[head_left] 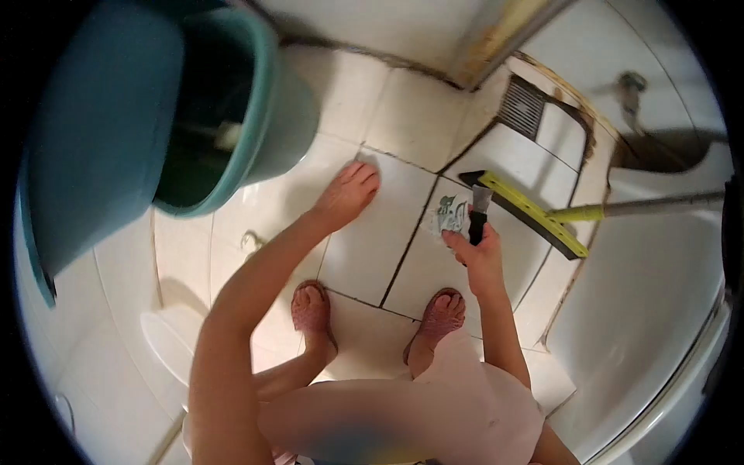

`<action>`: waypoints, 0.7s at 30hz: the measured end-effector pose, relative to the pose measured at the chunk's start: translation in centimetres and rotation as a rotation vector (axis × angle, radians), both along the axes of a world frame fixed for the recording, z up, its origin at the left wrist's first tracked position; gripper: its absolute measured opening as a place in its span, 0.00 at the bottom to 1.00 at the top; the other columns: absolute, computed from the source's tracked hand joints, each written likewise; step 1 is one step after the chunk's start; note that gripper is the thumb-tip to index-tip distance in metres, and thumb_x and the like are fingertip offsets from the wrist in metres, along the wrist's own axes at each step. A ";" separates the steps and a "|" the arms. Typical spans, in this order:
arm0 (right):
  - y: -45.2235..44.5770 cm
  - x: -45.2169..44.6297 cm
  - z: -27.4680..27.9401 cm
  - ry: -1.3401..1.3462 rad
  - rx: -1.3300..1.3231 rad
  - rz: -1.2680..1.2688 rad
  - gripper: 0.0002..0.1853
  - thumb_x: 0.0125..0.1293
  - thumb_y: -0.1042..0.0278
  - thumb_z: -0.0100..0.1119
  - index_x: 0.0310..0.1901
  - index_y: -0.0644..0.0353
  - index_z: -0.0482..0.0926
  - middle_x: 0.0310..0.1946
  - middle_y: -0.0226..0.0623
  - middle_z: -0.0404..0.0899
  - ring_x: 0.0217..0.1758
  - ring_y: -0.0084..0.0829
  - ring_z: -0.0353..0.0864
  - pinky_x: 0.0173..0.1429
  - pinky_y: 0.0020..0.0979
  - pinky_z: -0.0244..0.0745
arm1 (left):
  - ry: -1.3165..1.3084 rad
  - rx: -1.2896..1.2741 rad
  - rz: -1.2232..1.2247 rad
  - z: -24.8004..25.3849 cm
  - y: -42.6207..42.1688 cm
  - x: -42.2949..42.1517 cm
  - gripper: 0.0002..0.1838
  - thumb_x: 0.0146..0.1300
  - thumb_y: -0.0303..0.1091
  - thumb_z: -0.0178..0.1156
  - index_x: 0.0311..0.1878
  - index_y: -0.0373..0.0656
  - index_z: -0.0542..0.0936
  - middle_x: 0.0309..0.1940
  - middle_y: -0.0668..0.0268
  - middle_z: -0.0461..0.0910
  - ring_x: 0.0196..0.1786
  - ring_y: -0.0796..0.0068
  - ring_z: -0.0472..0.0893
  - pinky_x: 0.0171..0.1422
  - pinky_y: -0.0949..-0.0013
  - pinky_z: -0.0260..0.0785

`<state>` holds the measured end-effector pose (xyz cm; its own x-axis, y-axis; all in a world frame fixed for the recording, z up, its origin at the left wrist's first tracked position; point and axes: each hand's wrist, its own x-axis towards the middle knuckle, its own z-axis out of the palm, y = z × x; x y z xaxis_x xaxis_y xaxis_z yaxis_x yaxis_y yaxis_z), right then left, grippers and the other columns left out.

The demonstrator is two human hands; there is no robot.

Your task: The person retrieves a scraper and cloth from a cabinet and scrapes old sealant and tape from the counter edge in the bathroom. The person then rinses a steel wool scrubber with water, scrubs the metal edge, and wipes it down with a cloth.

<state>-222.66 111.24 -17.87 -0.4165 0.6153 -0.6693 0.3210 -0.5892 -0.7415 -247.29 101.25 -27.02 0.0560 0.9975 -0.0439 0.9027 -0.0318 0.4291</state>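
My left hand (349, 195) is over the pale floor tiles, to the right of the green bin (287, 116). Its fingers look loosely bent and slightly apart, with nothing visible in them. In my right hand (482, 256) is a scraper (480, 221) with a black handle and a flat metal blade pointing away from me. A crumpled clear plastic wrapper (451, 213) with green print is at the fingers of the same hand, beside the scraper. Just beyond the blade lies a yellow-green floor squeegee (527, 208) with a black edge.
The bin's lid (108, 132) is tilted up, and something pale shows inside. The squeegee's grey pole (666, 203) runs off to the right, over the white bathtub (643, 310). A floor drain (522, 107) sits in the far corner. My sandalled feet (311, 310) stand on the tiles.
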 end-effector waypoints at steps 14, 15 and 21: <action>-4.8 -7.5 -0.9 0.077 0.040 0.430 0.23 0.56 0.74 0.64 0.55 0.68 0.72 0.42 0.34 0.80 0.43 0.22 0.77 0.49 0.24 0.72 | 0.102 -0.523 -0.114 6.0 -25.4 -3.0 0.17 0.61 0.33 0.54 0.53 0.42 0.75 0.61 0.64 0.69 0.66 0.65 0.64 0.74 0.60 0.51; -5.3 -7.7 -0.9 0.114 0.054 0.471 0.23 0.56 0.74 0.64 0.54 0.68 0.73 0.42 0.34 0.80 0.43 0.22 0.77 0.49 0.24 0.72 | 0.373 -0.526 -0.469 6.5 -25.3 -2.9 0.20 0.60 0.32 0.55 0.57 0.45 0.74 0.62 0.65 0.68 0.67 0.66 0.64 0.77 0.59 0.47; -7.0 -7.7 0.6 0.121 -0.066 0.561 0.21 0.56 0.70 0.66 0.51 0.66 0.74 0.43 0.31 0.79 0.44 0.22 0.76 0.51 0.25 0.71 | 0.571 -0.556 -0.297 8.3 -26.1 -5.4 0.19 0.60 0.33 0.56 0.56 0.46 0.75 0.61 0.67 0.69 0.69 0.69 0.62 0.77 0.61 0.46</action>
